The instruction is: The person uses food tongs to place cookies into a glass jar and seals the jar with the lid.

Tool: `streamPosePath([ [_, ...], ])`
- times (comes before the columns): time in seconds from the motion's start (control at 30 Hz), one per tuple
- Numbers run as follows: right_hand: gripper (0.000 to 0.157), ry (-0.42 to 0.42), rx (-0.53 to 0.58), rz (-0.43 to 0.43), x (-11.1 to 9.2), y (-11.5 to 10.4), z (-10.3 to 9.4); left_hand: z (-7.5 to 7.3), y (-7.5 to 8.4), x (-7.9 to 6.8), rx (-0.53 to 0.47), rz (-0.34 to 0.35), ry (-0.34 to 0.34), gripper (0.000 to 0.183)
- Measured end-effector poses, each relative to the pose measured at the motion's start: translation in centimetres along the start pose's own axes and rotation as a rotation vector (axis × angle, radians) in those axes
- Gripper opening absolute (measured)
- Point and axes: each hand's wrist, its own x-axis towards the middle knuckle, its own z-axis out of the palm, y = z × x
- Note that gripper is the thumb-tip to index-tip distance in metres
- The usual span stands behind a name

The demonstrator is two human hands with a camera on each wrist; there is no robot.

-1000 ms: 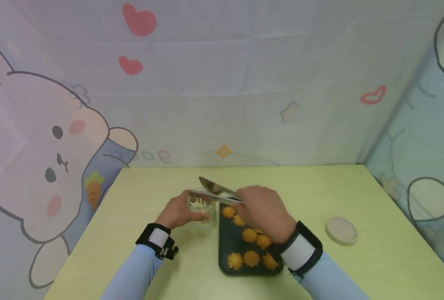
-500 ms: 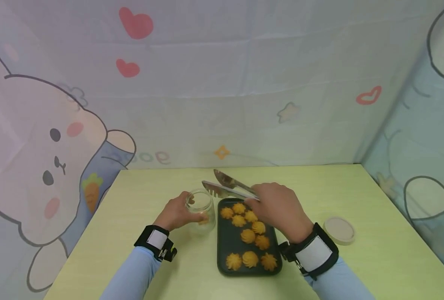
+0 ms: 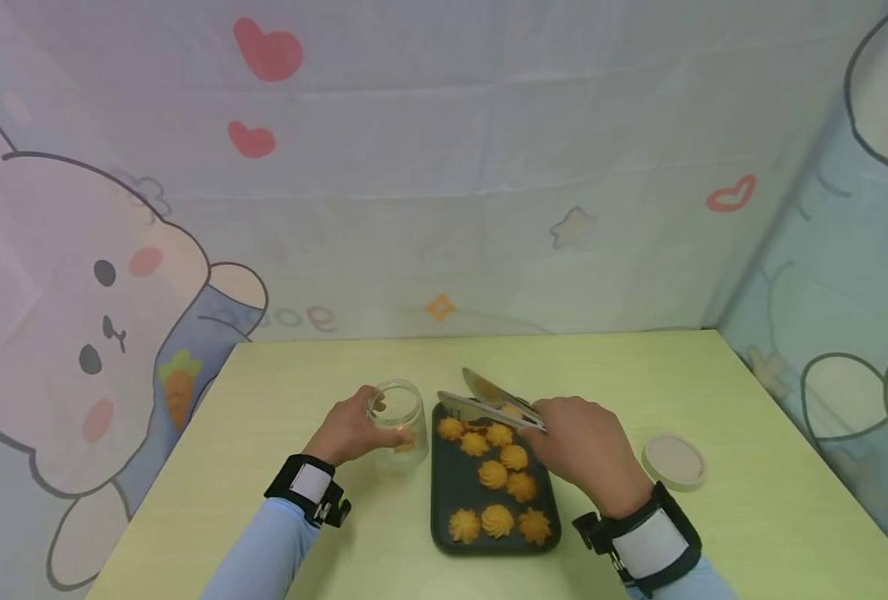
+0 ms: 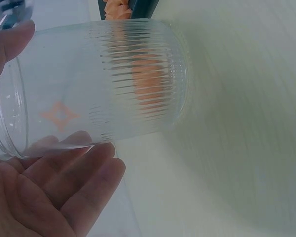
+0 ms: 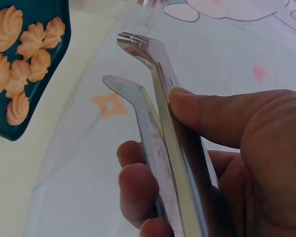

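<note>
Jar [image 3: 408, 422] and tongs [image 5: 172, 148] fill curled, gripping hands [image 3: 346, 429] [image 3: 585, 450]; printed cloth [image 3: 414, 150] backs the yellowish table [image 3: 766, 483].

Jar [image 3: 412, 423] beside tray [image 3: 451, 493] obstructs; room right of lid [image 3: 674, 461].

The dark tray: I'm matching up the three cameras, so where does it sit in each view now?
Head: lower half, just right of centre; dark tray whole in frame, partly covered.
Left wrist: only part of it shows, at the top edge, just left of centre.
Right wrist: upper-left corner, cut off by the frame.
Shared landmark: the orange four-pointed star, seen through the glass jar in the left wrist view.
</note>
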Motion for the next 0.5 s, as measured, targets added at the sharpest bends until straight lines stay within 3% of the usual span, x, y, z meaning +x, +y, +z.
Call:
streamPosePath([
  [0.5,0.027,-0.117,-0.067,0.056,-3.0,0.9,1.4,0.0,0.0,-0.2,0.007,0.006,0.000,0.075],
])
